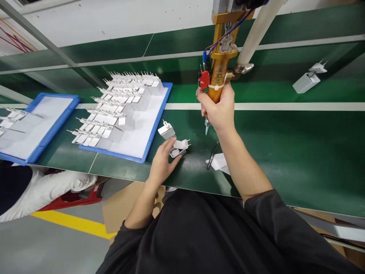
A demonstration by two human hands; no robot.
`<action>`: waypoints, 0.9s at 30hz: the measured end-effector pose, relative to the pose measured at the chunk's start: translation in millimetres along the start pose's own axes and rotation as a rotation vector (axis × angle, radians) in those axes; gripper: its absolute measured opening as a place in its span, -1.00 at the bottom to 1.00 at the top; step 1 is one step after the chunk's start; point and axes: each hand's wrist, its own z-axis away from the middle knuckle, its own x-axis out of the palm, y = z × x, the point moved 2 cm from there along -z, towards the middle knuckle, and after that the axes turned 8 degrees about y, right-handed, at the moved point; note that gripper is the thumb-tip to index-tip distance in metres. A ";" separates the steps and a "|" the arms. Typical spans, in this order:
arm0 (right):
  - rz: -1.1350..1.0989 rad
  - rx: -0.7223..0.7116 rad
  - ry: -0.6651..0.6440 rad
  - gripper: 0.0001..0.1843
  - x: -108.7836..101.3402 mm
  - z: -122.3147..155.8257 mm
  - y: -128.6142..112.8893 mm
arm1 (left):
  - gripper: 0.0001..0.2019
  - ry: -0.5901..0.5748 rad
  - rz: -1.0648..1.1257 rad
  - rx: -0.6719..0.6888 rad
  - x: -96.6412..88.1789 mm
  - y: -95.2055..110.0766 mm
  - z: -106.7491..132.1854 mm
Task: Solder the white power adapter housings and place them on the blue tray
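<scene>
My right hand [221,110] is wrapped round the gold body of a glue dispenser [219,74], whose pale nozzle points down over the bench. With thumb and fingers, my left hand [164,161] grips a white plug charger [177,152] at the bench's front part. Its pronged cap sits tilted at the housing's opening, pins to the right. Just beyond my left fingertips stands another white charger [167,130] with its pronged piece on top. Black tweezers [211,156] and a white paper scrap [221,162] lie below the nozzle.
A blue-rimmed tray [144,146] carries rows of white chargers [114,110]. Further left is a second blue-rimmed tray [45,142] with some more. One open charger [306,82] lies on the right. A person's white-clad leg [57,188] shows at lower left. A pale pipe [258,32] slants behind the dispenser.
</scene>
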 end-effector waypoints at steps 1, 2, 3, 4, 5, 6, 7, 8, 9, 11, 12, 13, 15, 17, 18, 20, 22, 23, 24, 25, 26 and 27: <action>-0.034 0.033 0.039 -0.81 1.2 1.5 -3.3 | -0.41 0.040 -0.028 0.063 3.0 0.4 5.0; -0.073 0.067 0.065 -0.81 2.7 3.3 -6.7 | -0.46 0.059 -0.050 0.109 5.7 1.4 8.6; -0.112 0.092 0.071 -0.82 4.4 5.4 -10.2 | -0.50 0.071 -0.061 0.124 8.0 2.2 11.0; -0.143 0.103 0.048 -0.82 6.6 7.7 -13.9 | -0.54 0.086 -0.058 0.102 10.0 2.4 12.3; -0.165 0.108 0.024 -0.83 8.6 10.3 -17.6 | -0.56 0.107 -0.037 0.051 12.1 1.8 12.7; -0.180 0.108 0.003 -0.84 10.5 13.1 -21.4 | -0.57 0.128 -0.008 -0.019 14.4 0.6 12.5; -0.189 0.103 -0.014 -0.84 12.3 16.2 -25.2 | -0.57 0.137 0.020 -0.092 17.3 -0.8 12.0; -0.194 0.097 -0.024 -0.84 14.1 19.7 -29.3 | -0.56 0.129 0.037 -0.161 20.6 -2.1 11.2; -0.197 0.095 -0.032 -0.82 15.9 23.5 -33.4 | -0.57 0.104 0.041 -0.217 24.2 -2.8 10.3; -0.189 0.100 -0.050 -0.76 19.8 31.8 -42.0 | -0.59 0.024 0.020 -0.278 30.7 -0.9 8.9; -0.175 0.110 -0.063 -0.73 21.8 36.1 -46.1 | -0.59 -0.008 0.009 -0.294 32.7 1.6 8.5; -0.157 0.123 -0.075 -0.69 23.5 40.2 -50.0 | -0.59 -0.028 0.011 -0.308 33.5 4.8 8.4; -0.123 0.129 -0.096 -0.62 26.2 47.1 -56.9 | -0.58 -0.044 0.062 -0.339 32.0 12.3 9.2; -0.100 0.116 -0.108 -0.58 27.8 51.8 -62.0 | -0.57 -0.042 0.132 -0.360 27.1 19.1 10.6; -0.094 0.110 -0.112 -0.58 28.2 53.3 -63.6 | -0.57 -0.032 0.155 -0.359 23.8 21.7 11.2; -0.088 0.106 -0.110 -0.58 28.7 55.1 -65.2 | -0.56 0.004 0.158 -0.326 16.6 25.1 11.5; -0.085 0.107 -0.105 -0.59 29.1 56.1 -65.5 | -0.57 0.041 0.138 -0.280 10.1 26.9 10.6; -0.082 0.105 -0.103 -0.59 29.4 56.5 -65.5 | -0.57 0.052 0.130 -0.263 7.5 27.5 9.8; -0.077 0.100 -0.101 -0.59 29.8 56.9 -65.4 | -0.57 0.055 0.125 -0.255 5.3 28.1 8.9; -0.072 0.092 -0.098 -0.60 30.1 57.3 -65.3 | -0.57 0.054 0.121 -0.254 3.6 28.8 8.0; -0.071 0.079 -0.093 -0.62 30.4 57.7 -65.2 | -0.58 0.052 0.117 -0.256 2.1 29.6 7.2; -0.073 0.061 -0.085 -0.65 30.6 57.9 -65.1 | -0.58 0.048 0.114 -0.259 0.9 30.6 6.5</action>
